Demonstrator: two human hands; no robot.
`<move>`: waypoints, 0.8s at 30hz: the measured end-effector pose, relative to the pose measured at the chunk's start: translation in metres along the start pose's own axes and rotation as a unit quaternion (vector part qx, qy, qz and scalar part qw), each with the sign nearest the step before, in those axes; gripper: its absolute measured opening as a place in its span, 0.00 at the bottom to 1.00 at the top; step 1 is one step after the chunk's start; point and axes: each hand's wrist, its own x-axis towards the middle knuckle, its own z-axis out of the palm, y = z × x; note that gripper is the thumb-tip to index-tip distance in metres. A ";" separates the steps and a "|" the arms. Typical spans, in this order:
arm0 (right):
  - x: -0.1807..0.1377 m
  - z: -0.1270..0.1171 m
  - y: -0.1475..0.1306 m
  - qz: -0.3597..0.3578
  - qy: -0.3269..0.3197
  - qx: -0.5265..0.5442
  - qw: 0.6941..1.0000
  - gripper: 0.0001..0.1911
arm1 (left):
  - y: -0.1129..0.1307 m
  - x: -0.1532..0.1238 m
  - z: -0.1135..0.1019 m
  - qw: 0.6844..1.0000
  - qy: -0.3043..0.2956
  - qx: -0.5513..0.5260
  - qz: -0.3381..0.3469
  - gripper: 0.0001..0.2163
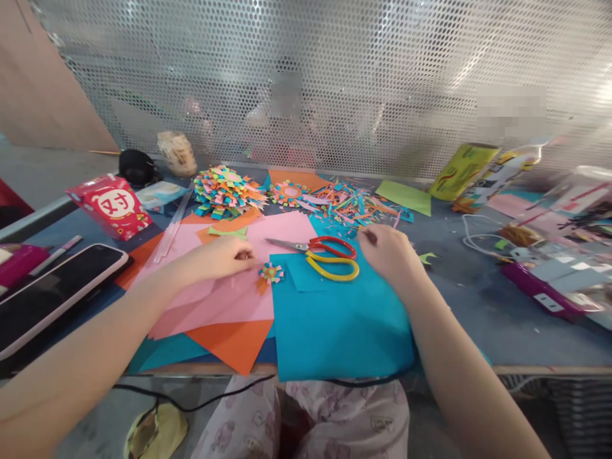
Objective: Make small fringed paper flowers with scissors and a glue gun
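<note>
Head view: left hand above pink paper; grip loosely curled, contents hidden, so cannot tell whether anything is pinched; just beside it, small paper flower, straddling the seam of pink paper and blue sheet, seemingly put there for easy reach.

Right hand by the far right corner of blue sheet; grip bunched and turned downward, gap hidden; again cannot tell what, if anything, is held.

Between the two, scissors, lying flat and unheld; blades toward left hand, red and yellow handles toward right, perhaps laid so to suit a right-handed take-up; beneath, a smaller blue piece on blue sheet, probably stacked as ready stock.

Farther out, along the back of the counter: layered paper ball, flat paper flower, heap of cut strips; likely set rearward to spare elbow room; at far left, phone and red box; presumably out to the side to avoid crowding the paper.
</note>
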 end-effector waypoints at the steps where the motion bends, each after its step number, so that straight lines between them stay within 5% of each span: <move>1: 0.001 -0.002 0.004 0.012 0.012 -0.008 1.000 0.11 | -0.001 0.000 -0.001 1.000 0.027 0.006 0.006 0.14; 6: 0.004 -0.005 0.012 0.024 0.030 -0.017 0.999 0.09 | -0.009 0.001 -0.008 0.968 0.163 -0.154 0.107 0.12; 12: -0.004 0.009 -0.010 -0.197 -0.105 0.005 0.975 0.15 | -0.027 0.010 -0.021 0.885 0.333 -0.288 0.150 0.08; 14: -0.007 0.015 -0.014 -0.220 -0.126 -0.001 0.967 0.15 | -0.032 0.011 -0.023 0.875 0.362 -0.278 0.158 0.10; 24: 0.005 0.027 -0.009 -0.280 -0.178 -0.032 0.943 0.15 | -0.009 0.003 -0.004 0.918 0.260 -0.279 0.106 0.11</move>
